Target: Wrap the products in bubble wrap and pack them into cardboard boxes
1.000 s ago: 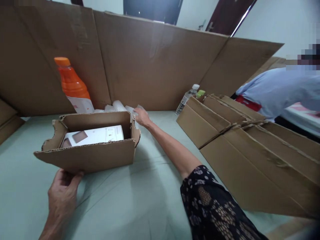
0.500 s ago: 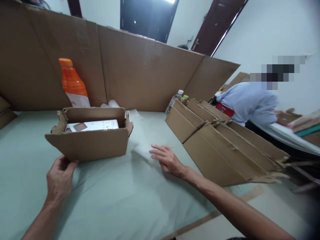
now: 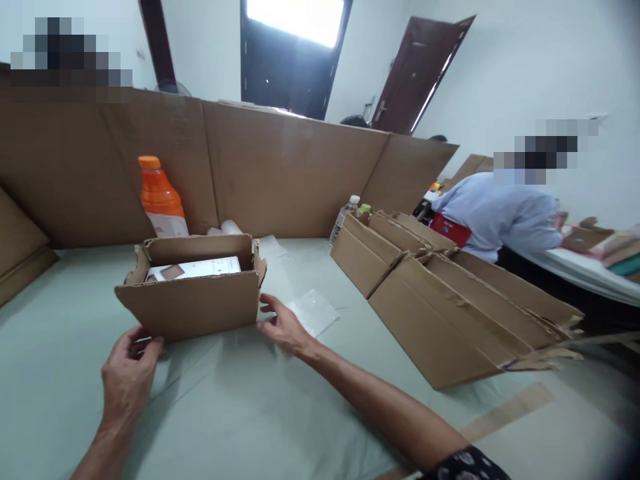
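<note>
An open-topped cardboard box (image 3: 200,308) stands on the table, with a white printed carton (image 3: 213,267) inside it. My left hand (image 3: 130,363) is closed at the box's lower left corner, thumb in front and the other fingers partly hidden. At the box's right end is my right hand (image 3: 284,327), its thumb and fingers apart and the fingertips close to the cardboard; whether they touch it I cannot tell. Just behind my right hand a clear plastic bag (image 3: 316,312) lies flat on the cloth.
An orange bottle (image 3: 161,193) stands behind the box, before a tall cardboard partition (image 3: 295,177). On the right are several divided cardboard bins (image 3: 430,327) and a clear bottle (image 3: 345,217). A co-worker in a light blue shirt (image 3: 500,207) bends over another table. Green cloth (image 3: 240,413) covers this table.
My right hand has moved left from beside the plastic bag to the box's right end. The bag now lies flat. My left hand stays at the box's corner. The view has tilted up.
</note>
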A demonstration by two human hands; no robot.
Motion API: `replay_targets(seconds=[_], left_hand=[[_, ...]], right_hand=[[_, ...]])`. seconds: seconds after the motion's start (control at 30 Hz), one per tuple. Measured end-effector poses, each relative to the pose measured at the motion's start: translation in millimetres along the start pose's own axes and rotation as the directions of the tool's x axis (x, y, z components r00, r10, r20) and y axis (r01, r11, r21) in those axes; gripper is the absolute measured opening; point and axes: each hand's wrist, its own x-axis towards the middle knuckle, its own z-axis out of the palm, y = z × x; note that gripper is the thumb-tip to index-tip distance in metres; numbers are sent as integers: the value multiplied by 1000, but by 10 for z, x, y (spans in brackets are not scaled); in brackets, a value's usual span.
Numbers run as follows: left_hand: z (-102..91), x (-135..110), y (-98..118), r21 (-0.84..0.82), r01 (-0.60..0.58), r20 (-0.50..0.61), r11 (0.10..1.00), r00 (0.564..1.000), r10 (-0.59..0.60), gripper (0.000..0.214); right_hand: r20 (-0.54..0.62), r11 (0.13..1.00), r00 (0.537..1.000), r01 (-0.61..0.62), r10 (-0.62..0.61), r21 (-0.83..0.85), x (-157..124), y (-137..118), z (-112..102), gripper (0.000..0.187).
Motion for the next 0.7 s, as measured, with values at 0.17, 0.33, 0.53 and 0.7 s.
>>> replay_targets(seconds=[0.17,0.33,0.53,0.7], left_hand=[[138,79,-100,-213,19,132,977,991,10,75],[188,100,-152,-406,-25,95,914,993,69,99],[116,106,-154,-365,-41,27,930,998,54,68],[114,110,-232,-306,-42,57,951,996,63,56]], right_hand=[[-73,989,997,29,-18,148,360,-1,243,57],[-132,995,988,83,-75,55,349,165,-12,54],[-264,985,964,-63,20,-158,-96,465,-715,33],[-278,928,958,-162,67,-335,-320,482,-946,26]])
